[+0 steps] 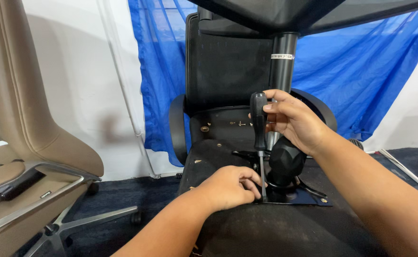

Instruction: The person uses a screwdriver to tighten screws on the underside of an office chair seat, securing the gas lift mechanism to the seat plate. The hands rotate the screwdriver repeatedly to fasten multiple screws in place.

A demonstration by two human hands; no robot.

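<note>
Black underside of an overturned office chair seat [228, 157] fills the middle of the view. The right hand [292, 119] is closed around the black handle of a screwdriver [259, 128], holding it upright with its shaft pointing down at a black metal mounting plate [309, 197]. The left hand [230, 185] rests on the seat with fingers curled, pinching the shaft near its tip. Just beside the tool stands the chair's black mechanism housing [285, 162]. A beige chair [33, 143] stands at the left, well apart, and a blue tarp [361, 71] hangs behind.
</note>
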